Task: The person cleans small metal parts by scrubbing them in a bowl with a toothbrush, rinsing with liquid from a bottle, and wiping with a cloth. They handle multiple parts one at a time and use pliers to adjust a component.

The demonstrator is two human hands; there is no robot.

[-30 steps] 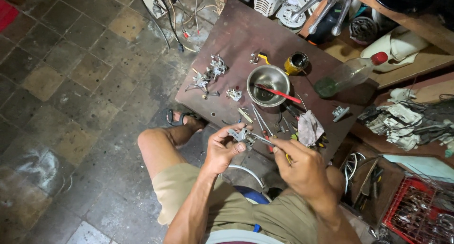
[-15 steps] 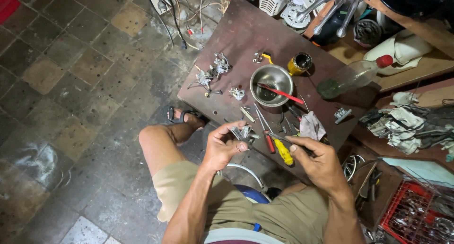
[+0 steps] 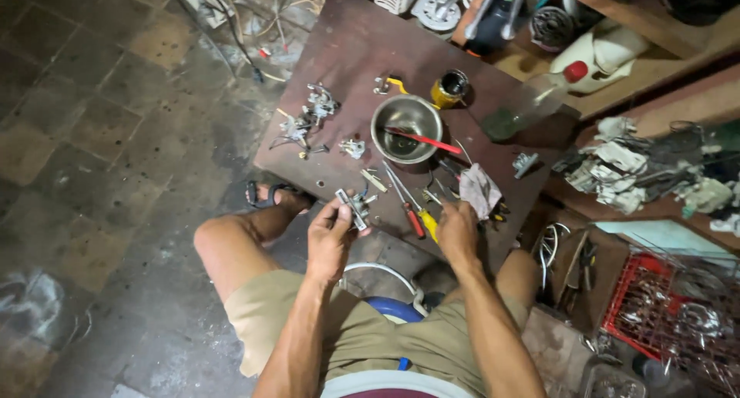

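Note:
My left hand (image 3: 330,238) grips a small grey metal assembly (image 3: 355,208) just above the near edge of the low brown table (image 3: 347,51). My right hand (image 3: 456,233) rests at the table edge beside a yellow-handled screwdriver (image 3: 428,225) and a red-handled screwdriver (image 3: 415,220). Its fingers reach in among thin tools next to a dirty rag (image 3: 479,188) and are hidden, so I cannot see whether they hold anything. I sit with bare knees on either side of the table's corner.
On the table stand a steel bowl (image 3: 407,119) with a red-handled tool (image 3: 424,141) across it, a yellow tin (image 3: 449,88), a red-capped bottle (image 3: 532,105) and loose metal parts (image 3: 307,117). A red crate (image 3: 663,305) and a scrap pile (image 3: 628,167) lie right. Cables (image 3: 239,24) cross the floor.
My right hand has let go of the metal assembly and dropped to the table's tools by the rag. The left hand keeps the part. The camera has shifted right and down.

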